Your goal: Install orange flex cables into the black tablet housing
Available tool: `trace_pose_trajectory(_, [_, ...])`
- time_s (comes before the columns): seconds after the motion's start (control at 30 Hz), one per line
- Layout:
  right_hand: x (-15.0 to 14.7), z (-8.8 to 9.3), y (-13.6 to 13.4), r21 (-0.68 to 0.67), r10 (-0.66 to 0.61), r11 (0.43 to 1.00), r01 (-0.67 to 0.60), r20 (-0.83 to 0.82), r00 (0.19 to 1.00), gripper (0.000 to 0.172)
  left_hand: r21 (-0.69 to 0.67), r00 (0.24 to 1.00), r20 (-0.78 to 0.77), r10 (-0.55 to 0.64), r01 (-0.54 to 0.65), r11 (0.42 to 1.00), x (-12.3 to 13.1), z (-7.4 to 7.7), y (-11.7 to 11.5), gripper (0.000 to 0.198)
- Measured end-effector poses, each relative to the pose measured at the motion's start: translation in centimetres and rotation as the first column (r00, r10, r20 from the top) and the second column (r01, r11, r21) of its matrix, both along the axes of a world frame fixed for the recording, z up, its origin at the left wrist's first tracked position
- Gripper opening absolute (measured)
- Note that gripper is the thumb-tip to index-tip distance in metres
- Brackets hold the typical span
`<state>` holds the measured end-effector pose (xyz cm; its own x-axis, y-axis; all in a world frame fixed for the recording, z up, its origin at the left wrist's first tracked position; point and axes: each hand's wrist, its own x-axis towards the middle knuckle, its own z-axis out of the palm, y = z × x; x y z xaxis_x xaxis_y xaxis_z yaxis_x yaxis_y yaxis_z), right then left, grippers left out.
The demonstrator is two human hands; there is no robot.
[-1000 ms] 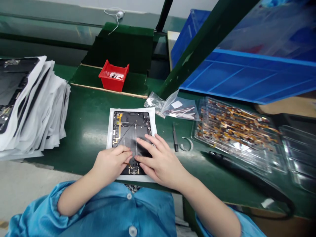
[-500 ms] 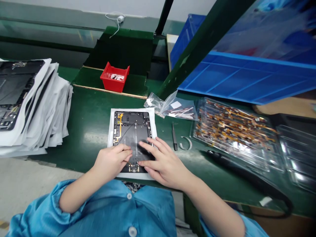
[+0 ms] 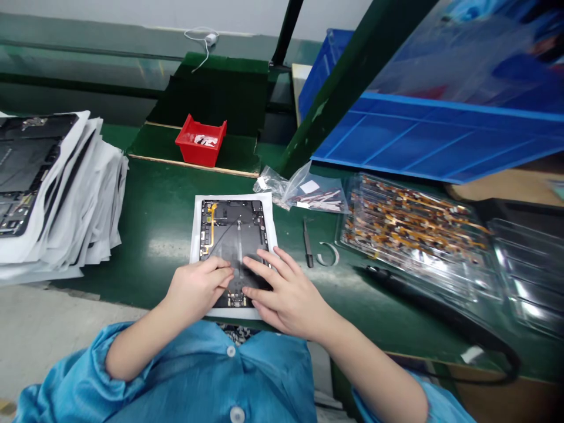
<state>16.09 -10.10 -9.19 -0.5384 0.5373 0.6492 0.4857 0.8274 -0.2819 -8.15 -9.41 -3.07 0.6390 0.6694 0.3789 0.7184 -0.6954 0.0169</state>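
Observation:
An opened tablet housing (image 3: 227, 238) lies on a white foam sheet (image 3: 197, 220) right in front of me. A yellow-orange flex cable (image 3: 212, 226) runs along its upper left side, and a small board with connectors (image 3: 237, 299) sits at its near edge. My left hand (image 3: 198, 288) is closed in a pinch over the lower left of the housing; what its fingertips hold, if anything, is hidden. With fingers spread, my right hand (image 3: 288, 294) rests on the lower right of the housing, its index fingertip close to the small board.
Tweezers (image 3: 308, 245), a curled strip (image 3: 329, 255) and a black corded tool (image 3: 409, 294) lie to the right. Beyond are plastic bags (image 3: 319, 194), trays of flex cables (image 3: 409, 223) and a blue crate (image 3: 418, 135). A red bin (image 3: 201, 147) stands behind; stacked housings (image 3: 66, 200) are left.
The view has shifted slightly. My left fingertips have moved a little away from the small board, and the thin brownish piece seen below them before no longer shows. My right hand stays spread.

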Motion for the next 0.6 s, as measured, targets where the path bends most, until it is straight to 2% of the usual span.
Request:
trace_pose_trajectory(0.17, [0.08,0.03,0.15,-0.009,0.009,1.000,-0.009,-0.008,1.000,0.024,0.011,1.000,0.008,-0.004,0.004,1.000,0.04,-0.06,0.04,0.018])
trace_pose_trajectory(0.3, [0.06,-0.33,-0.16,-0.025,-0.045,0.999,0.044,-0.023,0.999,0.023,0.016,1.000,0.000,-0.002,0.002,1.000,0.11,-0.10,0.01,0.018])
trace_pose_trajectory(0.5, [-0.29,-0.28,0.24,0.042,-0.120,0.992,0.120,-0.009,0.993,0.022,0.026,1.000,-0.025,-0.001,0.002,1.000,0.10,-0.09,-0.05,0.018])
trace_pose_trajectory(0.6, [-0.39,-0.21,0.63,0.021,-0.146,0.989,0.147,-0.024,0.989,0.022,0.033,1.000,-0.019,-0.009,0.010,0.999,0.04,-0.05,-0.08,0.017])
